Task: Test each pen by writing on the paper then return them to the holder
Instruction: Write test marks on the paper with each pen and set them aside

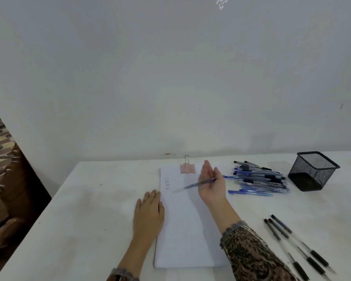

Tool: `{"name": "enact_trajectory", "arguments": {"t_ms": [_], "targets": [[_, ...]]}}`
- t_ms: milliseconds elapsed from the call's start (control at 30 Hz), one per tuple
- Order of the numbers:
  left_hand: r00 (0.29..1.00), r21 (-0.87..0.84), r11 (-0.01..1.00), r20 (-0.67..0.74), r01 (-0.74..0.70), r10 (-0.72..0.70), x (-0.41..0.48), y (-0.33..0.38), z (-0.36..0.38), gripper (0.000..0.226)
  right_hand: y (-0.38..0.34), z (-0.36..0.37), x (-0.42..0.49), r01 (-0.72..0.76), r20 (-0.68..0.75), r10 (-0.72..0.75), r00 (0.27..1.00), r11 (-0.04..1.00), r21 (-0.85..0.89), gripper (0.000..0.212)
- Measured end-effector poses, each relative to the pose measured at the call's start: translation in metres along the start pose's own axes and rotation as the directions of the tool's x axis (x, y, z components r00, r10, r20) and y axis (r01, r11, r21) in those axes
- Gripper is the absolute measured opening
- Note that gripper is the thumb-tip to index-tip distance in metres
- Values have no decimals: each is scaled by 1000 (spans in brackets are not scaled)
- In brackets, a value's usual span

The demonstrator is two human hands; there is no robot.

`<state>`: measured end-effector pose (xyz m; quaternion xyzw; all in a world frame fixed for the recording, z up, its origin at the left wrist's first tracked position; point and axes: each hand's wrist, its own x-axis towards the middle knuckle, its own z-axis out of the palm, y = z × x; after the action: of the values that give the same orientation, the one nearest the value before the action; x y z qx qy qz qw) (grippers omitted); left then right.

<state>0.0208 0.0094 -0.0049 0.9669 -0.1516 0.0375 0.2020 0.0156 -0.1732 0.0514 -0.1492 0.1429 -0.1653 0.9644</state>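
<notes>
A white paper pad (187,224) lies on the table, clipped at its top by a pink binder clip (187,168). A few short written marks (167,183) sit near its upper left corner. My left hand (149,214) rests flat on the pad's left edge. My right hand (212,184) hovers over the pad's upper right and holds a blue pen (199,183), blurred, its tip pointing left and down. A pile of several blue and black pens (258,180) lies to the right. The black mesh holder (312,171) stands at the far right and looks empty.
Three black pens (298,246) lie side by side near the table's front right. The white table (89,209) meets a pale wall at the back. Its left edge drops to a patterned floor and wooden furniture (6,189).
</notes>
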Motion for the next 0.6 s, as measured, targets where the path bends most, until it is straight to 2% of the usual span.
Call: {"name": "enact_trajectory", "arguments": {"t_ms": [100, 133, 167, 233, 267, 300, 367, 500, 600], "targets": [[1000, 9, 1000, 12, 4, -4, 0, 1, -1, 46, 24, -4, 14, -83, -35, 77, 996, 970, -229, 63], [1000, 13, 1000, 18, 6, -6, 0, 1, -1, 46, 30, -3, 16, -89, -36, 82, 996, 948, -307, 65], [1000, 17, 1000, 21, 8, -8, 1, 1, -1, 46, 36, -1, 18, -87, -26, 83, 996, 932, -351, 59], [1000, 24, 1000, 18, 10, -11, 1, 1, -2, 46, 46, 3, 22, -48, 1, 52, 999, 925, -378, 26], [1000, 29, 1000, 16, 10, -11, 1, 1, -2, 47, 50, 4, 26, -8, 12, 14, 1000, 910, -415, 19], [1000, 30, 999, 16, 10, -11, 1, 1, -2, 47, 54, 3, 31, 36, 20, -30, 999, 874, -485, 25], [1000, 22, 1000, 21, 11, -11, 1, 1, -2, 47, 58, 0, 35, 122, 93, -82, 992, 766, -631, 30], [1000, 32, 999, 22, 7, -8, 2, 1, -2, 47, 66, -4, 36, 242, 231, -89, 969, 533, -811, 25], [1000, 38, 999, 25, 13, -14, 2, 0, -1, 48, 74, -5, 35, 305, 262, -167, 951, 340, -890, 38]]}}
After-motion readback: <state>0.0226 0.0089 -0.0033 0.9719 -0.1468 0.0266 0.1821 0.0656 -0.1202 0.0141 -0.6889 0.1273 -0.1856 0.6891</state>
